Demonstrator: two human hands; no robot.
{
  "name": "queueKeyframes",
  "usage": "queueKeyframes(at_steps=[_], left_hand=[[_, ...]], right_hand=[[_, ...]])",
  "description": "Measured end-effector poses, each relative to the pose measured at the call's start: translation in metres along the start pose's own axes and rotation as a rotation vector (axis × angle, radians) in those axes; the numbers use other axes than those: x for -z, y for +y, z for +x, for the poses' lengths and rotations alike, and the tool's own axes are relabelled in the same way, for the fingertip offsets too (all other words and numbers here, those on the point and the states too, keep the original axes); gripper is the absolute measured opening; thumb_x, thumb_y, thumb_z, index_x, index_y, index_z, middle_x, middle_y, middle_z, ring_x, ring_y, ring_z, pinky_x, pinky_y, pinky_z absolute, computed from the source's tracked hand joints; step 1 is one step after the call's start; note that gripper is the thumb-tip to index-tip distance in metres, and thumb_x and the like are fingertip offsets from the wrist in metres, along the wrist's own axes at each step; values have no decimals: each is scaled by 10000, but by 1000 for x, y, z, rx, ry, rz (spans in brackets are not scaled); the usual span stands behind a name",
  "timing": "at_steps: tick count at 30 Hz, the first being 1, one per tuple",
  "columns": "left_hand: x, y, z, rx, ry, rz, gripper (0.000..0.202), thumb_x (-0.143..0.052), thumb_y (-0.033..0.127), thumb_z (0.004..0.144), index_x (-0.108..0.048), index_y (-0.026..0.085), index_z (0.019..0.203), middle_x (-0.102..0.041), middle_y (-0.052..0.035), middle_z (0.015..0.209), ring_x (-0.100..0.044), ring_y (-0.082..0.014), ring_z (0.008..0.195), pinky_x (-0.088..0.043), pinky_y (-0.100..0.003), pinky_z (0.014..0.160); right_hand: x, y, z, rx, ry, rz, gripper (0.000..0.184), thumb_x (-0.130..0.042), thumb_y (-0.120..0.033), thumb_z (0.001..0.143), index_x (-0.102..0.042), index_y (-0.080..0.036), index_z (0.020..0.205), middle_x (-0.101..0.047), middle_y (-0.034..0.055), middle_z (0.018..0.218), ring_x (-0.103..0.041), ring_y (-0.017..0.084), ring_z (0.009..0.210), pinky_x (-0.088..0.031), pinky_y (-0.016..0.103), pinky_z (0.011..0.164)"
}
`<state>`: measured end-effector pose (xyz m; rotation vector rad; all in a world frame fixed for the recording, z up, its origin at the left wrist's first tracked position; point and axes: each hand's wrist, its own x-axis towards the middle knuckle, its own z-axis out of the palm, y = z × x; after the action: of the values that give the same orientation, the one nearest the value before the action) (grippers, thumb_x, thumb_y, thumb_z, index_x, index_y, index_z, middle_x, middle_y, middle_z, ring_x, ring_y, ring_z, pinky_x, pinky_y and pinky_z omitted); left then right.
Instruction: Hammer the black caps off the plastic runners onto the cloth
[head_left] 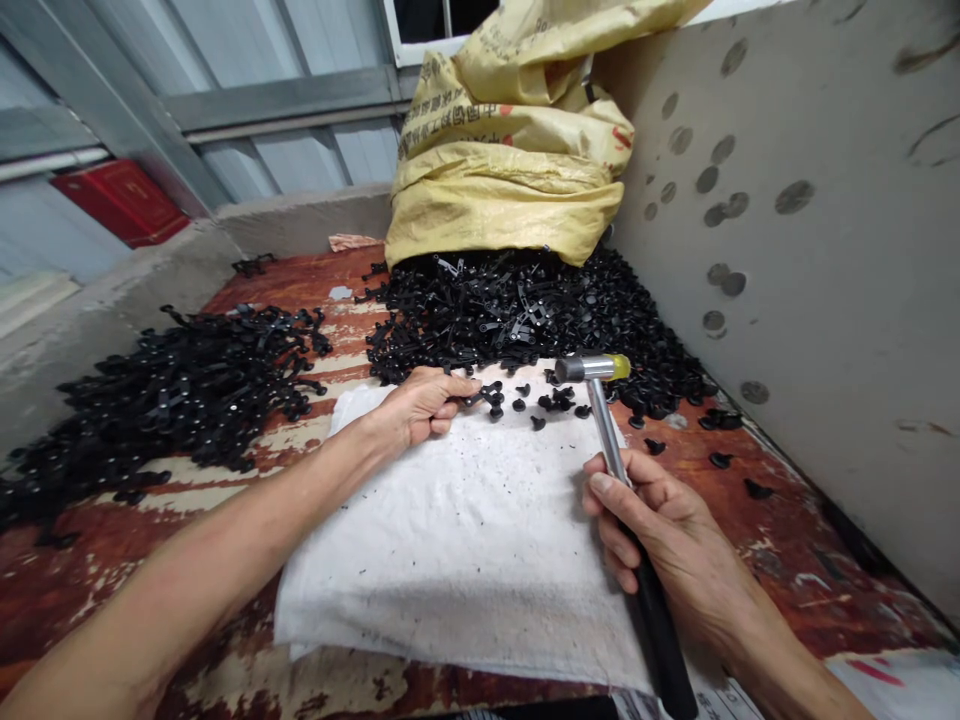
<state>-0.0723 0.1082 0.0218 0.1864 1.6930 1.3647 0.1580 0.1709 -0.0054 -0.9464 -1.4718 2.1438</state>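
Observation:
My left hand (pixel 429 405) pinches one end of a small black jointed part (pixel 491 396) over the far edge of a white cloth (pixel 465 540). My right hand (pixel 652 520) grips a mallet (pixel 604 410) by its shaft, just above the black handle. The mallet's metal head carries a dark face on one side and a yellow face on the other. It is raised over the cloth's right side, apart from the held part. Several loose black knob-like pieces (pixel 538 423) lie on the cloth between my hands.
A yellow woven sack (pixel 510 180) spills a big heap of black parts (pixel 510 310) at the back. Another black heap (pixel 187 390) covers the left of the worn red-brown table (pixel 225 590). A spotted pale panel (pixel 825 280) bounds the right; a red box (pixel 120 202) sits on the left ledge.

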Motion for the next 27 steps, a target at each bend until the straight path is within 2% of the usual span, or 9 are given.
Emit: queueKeyframes(at_steps=[6,14,17,20,22,23,25,27], left_hand=[[0,0,1,-4,2,10,257,-612,14,785,-483,148,608,-525,20,434,-231,6,277,-102,-136,300],[-3,1,-1,-21,45,109,235,-629,54,780,-484,150,622,-600,-26,498,-223,9,287,-95,-157,326],[-6,6,0,-38,79,196,230,-643,58,755,-484,156,620,-599,-35,496,-234,0,292,-94,-177,338],[-8,12,-1,-54,133,278,238,-679,53,712,-496,154,598,-546,-6,465,-239,-4,294,-100,-193,350],[-9,15,-2,-55,144,316,246,-698,58,694,-502,150,578,-513,9,451,-240,-6,300,-102,-199,358],[-8,16,-3,-49,148,333,243,-699,61,692,-507,147,570,-511,7,453,-238,-7,304,-103,-201,359],[-7,17,-4,-28,143,362,225,-690,69,697,-523,138,563,-541,-14,475,-235,-9,313,-109,-206,361],[-6,17,-3,-8,139,375,210,-679,70,701,-535,129,559,-570,-34,496,-228,-8,319,-114,-209,364]], right_hand=[[0,0,1,-11,-12,12,468,-784,-541,659,-540,-195,857,-570,-72,629,-365,14,343,-376,146,285],[1,2,1,0,-18,-21,458,-756,-559,684,-544,-201,877,-559,-64,638,-360,26,351,-370,163,288],[0,3,-1,40,-22,-61,421,-686,-567,757,-556,-209,937,-564,-49,677,-363,41,376,-375,181,305],[2,0,-5,81,-52,-250,351,-530,-558,872,-571,-210,857,-518,-46,586,-377,71,374,-369,208,333],[6,-4,-4,184,-49,-493,329,-464,-501,912,-600,-210,844,-502,-33,533,-431,105,385,-403,241,374],[8,-6,-3,272,-34,-619,310,-455,-461,916,-629,-205,906,-535,-14,549,-492,131,421,-448,265,420],[13,-9,4,485,6,-815,345,-462,-366,906,-630,-187,1148,-668,58,733,-642,196,603,-544,332,582],[16,-11,15,664,9,-934,443,-436,-282,902,-567,-164,1309,-718,130,1006,-702,253,865,-563,396,763]])
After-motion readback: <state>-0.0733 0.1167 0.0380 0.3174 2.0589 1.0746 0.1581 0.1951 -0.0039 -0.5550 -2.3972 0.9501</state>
